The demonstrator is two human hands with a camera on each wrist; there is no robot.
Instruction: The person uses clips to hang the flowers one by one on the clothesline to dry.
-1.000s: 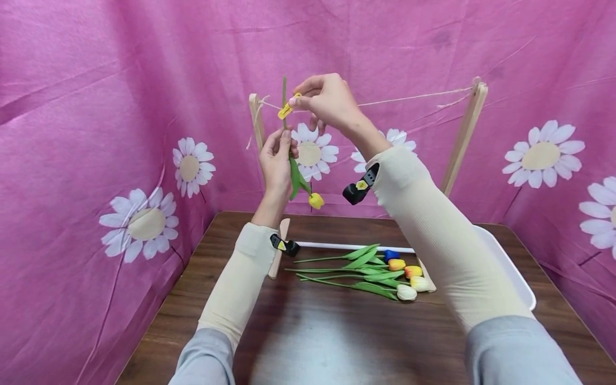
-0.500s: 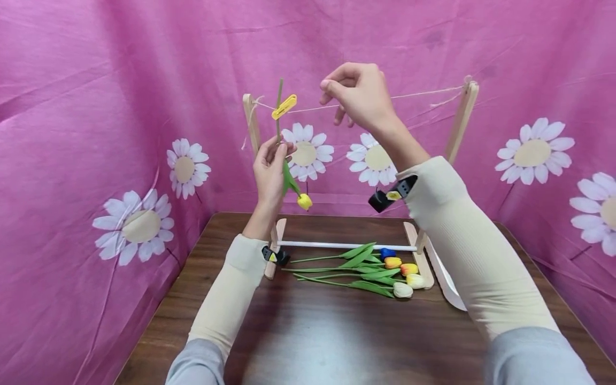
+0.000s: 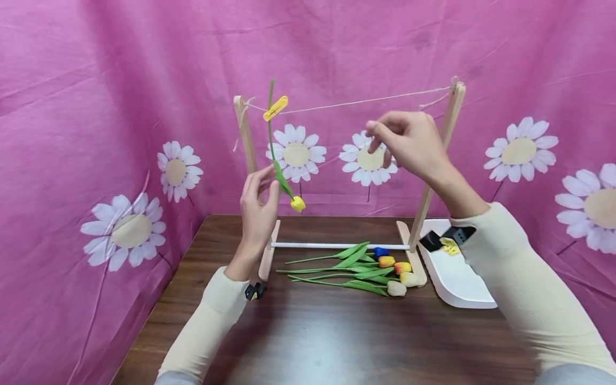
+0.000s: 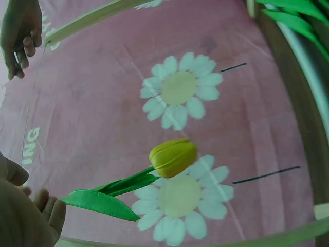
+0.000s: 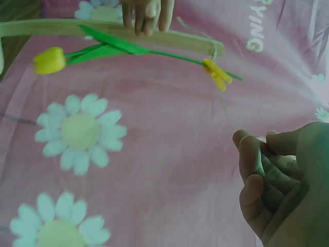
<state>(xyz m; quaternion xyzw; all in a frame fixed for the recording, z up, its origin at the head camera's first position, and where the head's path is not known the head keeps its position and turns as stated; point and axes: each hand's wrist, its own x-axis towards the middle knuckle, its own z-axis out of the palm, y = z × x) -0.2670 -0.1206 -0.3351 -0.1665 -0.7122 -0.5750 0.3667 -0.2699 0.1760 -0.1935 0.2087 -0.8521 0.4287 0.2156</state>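
Observation:
A yellow tulip (image 3: 298, 204) hangs head down, its green stem (image 3: 270, 128) pinned to a string (image 3: 356, 101) by a yellow clothespin (image 3: 276, 108). My left hand (image 3: 256, 207) is beside the leaves with fingers apart and slightly bent, gripping nothing; whether a fingertip touches a leaf I cannot tell. Off to the right, my right hand (image 3: 413, 143) is in the air below the string, loosely curled and holding nothing. The right wrist view shows the clothespin (image 5: 217, 74) across the stem, and the left wrist view shows the tulip bloom (image 4: 174, 157) close up.
The string runs between two wooden posts (image 3: 245, 133) joined low down by a white rod (image 3: 337, 246). Several tulips (image 3: 366, 272) in blue, orange-yellow and whitish colours lie on the brown table (image 3: 308, 331). A white tray (image 3: 452, 289) stands at the right. Pink flowered cloth surrounds the table.
My right hand has released the clothespin and moved right, then down. My left hand has let go of the stem and dropped lower. The tulip now hangs from the string by the clothespin.

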